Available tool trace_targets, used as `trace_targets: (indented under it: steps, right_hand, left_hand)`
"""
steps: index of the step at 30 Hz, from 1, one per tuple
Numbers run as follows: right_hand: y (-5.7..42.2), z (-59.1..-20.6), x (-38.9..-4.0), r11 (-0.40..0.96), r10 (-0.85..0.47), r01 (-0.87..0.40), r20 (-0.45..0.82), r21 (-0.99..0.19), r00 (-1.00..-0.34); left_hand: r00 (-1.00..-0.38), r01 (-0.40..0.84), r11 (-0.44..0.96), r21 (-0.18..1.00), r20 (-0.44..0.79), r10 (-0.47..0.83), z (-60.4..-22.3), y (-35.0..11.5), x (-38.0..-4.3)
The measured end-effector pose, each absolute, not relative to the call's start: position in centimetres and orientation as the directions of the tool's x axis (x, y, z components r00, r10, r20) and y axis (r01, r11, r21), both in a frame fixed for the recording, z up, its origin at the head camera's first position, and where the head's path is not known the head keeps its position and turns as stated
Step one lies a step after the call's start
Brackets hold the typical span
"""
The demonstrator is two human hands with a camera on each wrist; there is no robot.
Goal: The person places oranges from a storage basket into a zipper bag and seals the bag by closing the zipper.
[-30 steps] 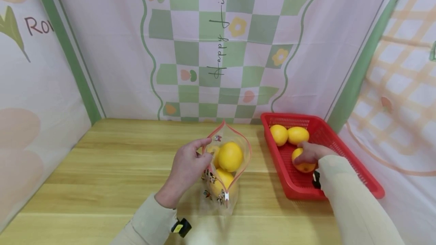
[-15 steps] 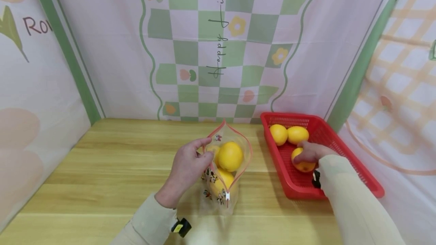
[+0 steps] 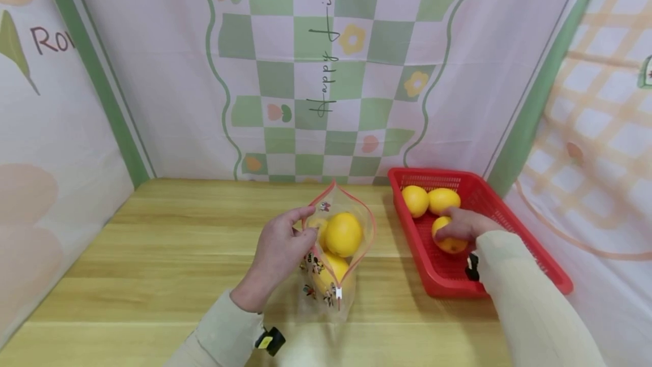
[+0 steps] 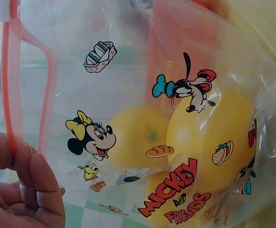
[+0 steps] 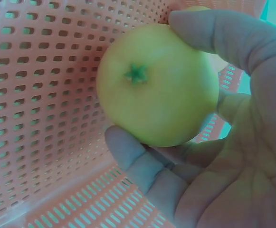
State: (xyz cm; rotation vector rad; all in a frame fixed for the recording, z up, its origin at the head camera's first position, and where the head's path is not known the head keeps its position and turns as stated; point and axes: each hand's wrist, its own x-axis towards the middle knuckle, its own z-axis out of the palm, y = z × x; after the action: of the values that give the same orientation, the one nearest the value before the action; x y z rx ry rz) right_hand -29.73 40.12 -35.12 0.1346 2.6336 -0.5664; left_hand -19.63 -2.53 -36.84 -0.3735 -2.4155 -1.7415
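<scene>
A clear zip bag [image 3: 351, 293] with a red-edged mouth stands on the table, printed with cartoon figures. Inside it are several yellow oranges [image 3: 344, 234]. My left hand [image 3: 282, 251] pinches the near-left edge of the bag's mouth between thumb and fingers, and the mouth gapes wide. At the right, my right hand [image 3: 466, 225] grips another orange [image 3: 449, 237] inside the red plastic basket [image 3: 442, 287]. In the right wrist view, thumb and fingers curl round this orange [image 5: 157, 90], its green stem end facing the camera.
Two more oranges lie side by side at the basket's back left, one of them a rounder orange [image 3: 415, 201]. The wooden table [image 3: 178, 254] ends at a patterned cloth [image 3: 326, 152] behind, with cloth on both sides too.
My right hand, with the orange in its grip, has shifted slightly left and up within the basket. My left hand and the bag stay nearly in place.
</scene>
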Motion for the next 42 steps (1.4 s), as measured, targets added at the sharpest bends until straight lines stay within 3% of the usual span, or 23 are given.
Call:
trace_targets:
  steps: [18, 32, 42]
  right_hand:
    - [39.9, -34.0, -29.6, 0.942, -0.101, -0.007, -0.263, -0.335, -0.960]
    - [39.2, -33.0, -28.8, 0.911, -0.147, -0.108, -0.069, -0.397, -0.987]
    - [38.3, -31.8, -28.5, 0.895, -0.141, -0.119, -0.020, -0.430, -0.990]
  left_hand:
    - [-0.959, 0.284, 0.312, 0.907, 0.262, 0.110, -36.8, -2.2, -19.6]
    - [-0.954, 0.300, 0.329, 0.895, 0.279, 0.109, -36.8, -2.1, -19.6]
    - [-0.954, 0.300, 0.330, 0.895, 0.276, 0.117, -36.8, -2.0, -19.5]
